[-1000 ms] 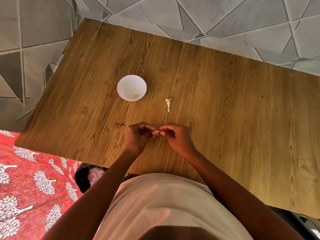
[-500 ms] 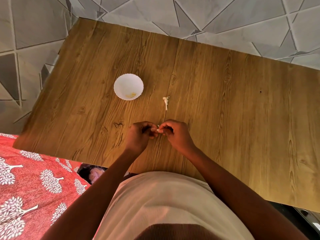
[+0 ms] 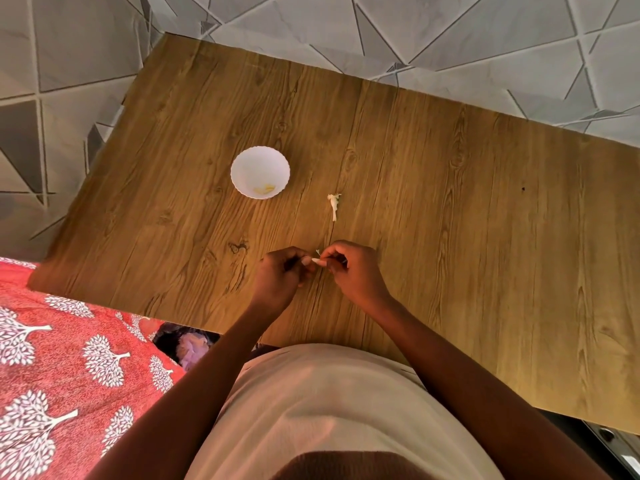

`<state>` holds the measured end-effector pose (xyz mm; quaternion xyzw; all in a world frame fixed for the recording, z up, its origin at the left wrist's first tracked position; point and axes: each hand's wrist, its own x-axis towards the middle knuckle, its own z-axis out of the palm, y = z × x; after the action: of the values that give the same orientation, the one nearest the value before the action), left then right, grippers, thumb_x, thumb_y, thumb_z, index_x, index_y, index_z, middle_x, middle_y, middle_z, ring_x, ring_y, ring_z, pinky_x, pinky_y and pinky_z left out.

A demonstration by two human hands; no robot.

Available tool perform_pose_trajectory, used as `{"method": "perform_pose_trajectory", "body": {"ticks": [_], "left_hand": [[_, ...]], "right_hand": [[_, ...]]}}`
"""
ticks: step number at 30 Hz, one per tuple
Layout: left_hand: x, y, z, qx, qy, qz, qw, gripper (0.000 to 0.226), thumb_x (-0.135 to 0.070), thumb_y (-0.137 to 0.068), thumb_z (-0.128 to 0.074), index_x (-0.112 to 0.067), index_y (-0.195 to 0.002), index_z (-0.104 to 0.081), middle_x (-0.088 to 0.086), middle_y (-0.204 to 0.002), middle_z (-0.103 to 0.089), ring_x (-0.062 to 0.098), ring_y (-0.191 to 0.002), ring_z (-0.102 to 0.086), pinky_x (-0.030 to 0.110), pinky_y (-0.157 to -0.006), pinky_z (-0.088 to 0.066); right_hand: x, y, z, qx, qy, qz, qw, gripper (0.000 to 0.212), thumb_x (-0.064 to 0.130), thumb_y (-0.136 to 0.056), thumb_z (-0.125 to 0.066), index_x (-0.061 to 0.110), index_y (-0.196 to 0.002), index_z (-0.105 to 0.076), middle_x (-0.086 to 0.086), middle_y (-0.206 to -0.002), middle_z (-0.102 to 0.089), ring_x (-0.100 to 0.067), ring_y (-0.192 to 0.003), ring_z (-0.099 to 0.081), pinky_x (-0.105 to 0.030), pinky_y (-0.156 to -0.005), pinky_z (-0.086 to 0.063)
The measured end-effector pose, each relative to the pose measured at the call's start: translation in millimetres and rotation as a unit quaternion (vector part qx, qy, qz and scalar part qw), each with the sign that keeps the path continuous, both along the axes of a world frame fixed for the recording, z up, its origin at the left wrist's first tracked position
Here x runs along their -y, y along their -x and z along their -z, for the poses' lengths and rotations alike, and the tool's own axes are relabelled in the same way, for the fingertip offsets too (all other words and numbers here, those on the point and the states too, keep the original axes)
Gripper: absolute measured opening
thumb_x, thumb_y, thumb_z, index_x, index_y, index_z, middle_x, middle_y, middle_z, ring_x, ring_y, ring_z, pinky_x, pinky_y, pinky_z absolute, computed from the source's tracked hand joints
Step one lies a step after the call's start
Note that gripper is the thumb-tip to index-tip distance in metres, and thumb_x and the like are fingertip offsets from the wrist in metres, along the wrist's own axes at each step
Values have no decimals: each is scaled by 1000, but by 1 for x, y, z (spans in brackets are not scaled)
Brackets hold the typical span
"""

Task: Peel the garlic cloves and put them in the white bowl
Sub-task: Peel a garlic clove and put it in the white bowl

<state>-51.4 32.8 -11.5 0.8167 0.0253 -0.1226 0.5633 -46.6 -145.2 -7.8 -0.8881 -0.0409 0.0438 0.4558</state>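
Observation:
Both my hands meet above the wooden table (image 3: 450, 237) near its front edge. My left hand (image 3: 282, 277) and my right hand (image 3: 353, 273) pinch a small garlic clove (image 3: 318, 260) between their fingertips; a bit of pale skin sticks up from it. Most of the clove is hidden by the fingers. The white bowl (image 3: 242, 168) stands further back and to the left, with a few peeled yellowish cloves (image 3: 265, 188) at its bottom. A dry white garlic stem (image 3: 334, 204) lies on the table behind my hands.
A red cloth with white tree prints (image 3: 69, 358) lies at the left below the table edge. Grey patterned floor tiles (image 3: 415, 36) surround the table. My light shirt fills the lower middle of the view.
My hands keep working on the clove in the same spot; the fingers have shifted slightly. The view has tilted a little.

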Motion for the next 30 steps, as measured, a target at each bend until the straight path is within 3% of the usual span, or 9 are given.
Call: {"method": "perform_pose_trajectory", "body": {"ticks": [3,6,9,14,17,22,27,30], "left_hand": [[-5,7,1,84,-69,-16,994,16,-2,-97,-62,-12,-93,-74,-1,-86,-72,11,-76,-63,26,-70,-50],[-15,19,8,167,-173,-51,969,12,-1,-93,-67,-8,-98,-74,4,-96,-70,15,-80,-58,30,-70,-47],[-27,34,17,175,-240,-85,951,16,-1,-90,-69,-8,-104,-72,7,-110,-66,26,-96,-59,37,-78,-49],[-39,51,33,165,-269,-87,945,39,-10,-90,-71,-8,-128,-63,9,-136,-59,31,-121,-54,45,-99,-47],[-39,56,39,159,-287,-64,942,42,-22,-97,-63,-9,-137,-59,8,-144,-53,32,-129,-50,46,-104,-44],[-39,59,41,170,-311,-62,933,39,-27,-102,-58,-9,-136,-59,8,-147,-52,33,-128,-51,47,-105,-43],[-37,61,42,201,-316,-62,925,33,-25,-102,-57,-6,-129,-64,11,-145,-55,34,-131,-51,48,-107,-43],[-36,61,42,209,-315,-60,924,32,-24,-103,-58,-6,-128,-66,10,-147,-56,33,-136,-50,48,-111,-41]], "right_hand": [[-4,-6,0,0,13,-23,1000,11,-4,-91,-67,6,-93,-72,4,-87,-69,13,-84,-62,-7,-72,-47],[-17,-18,0,24,47,-78,996,14,-3,-91,-65,9,-93,-70,-1,-92,-68,-1,-87,-65,-22,-75,-54],[-39,-31,4,55,116,-100,987,12,3,-87,-69,15,-89,-71,1,-93,-60,-17,-86,-60,-37,-70,-53],[-76,-55,6,63,198,-151,966,8,14,-88,-72,21,-90,-74,0,-102,-64,-23,-100,-58,-33,-77,-36],[-79,-66,8,32,163,-167,972,8,12,-86,-73,17,-89,-78,-1,-98,-70,-22,-96,-63,-38,-83,-51],[-57,-61,9,-1,79,-124,989,27,-3,-92,-60,6,-112,-76,-6,-107,-71,-17,-98,-69,-39,-84,-61],[-22,-20,18,72,153,-53,984,41,-7,-92,-58,0,-132,-62,-14,-128,-59,-27,-117,-60,-42,-97,-56],[-25,3,28,88,201,-84,972,47,1,-95,-49,-4,-141,-52,-19,-144,-49,-33,-130,-50,-42,-105,-50]]}}
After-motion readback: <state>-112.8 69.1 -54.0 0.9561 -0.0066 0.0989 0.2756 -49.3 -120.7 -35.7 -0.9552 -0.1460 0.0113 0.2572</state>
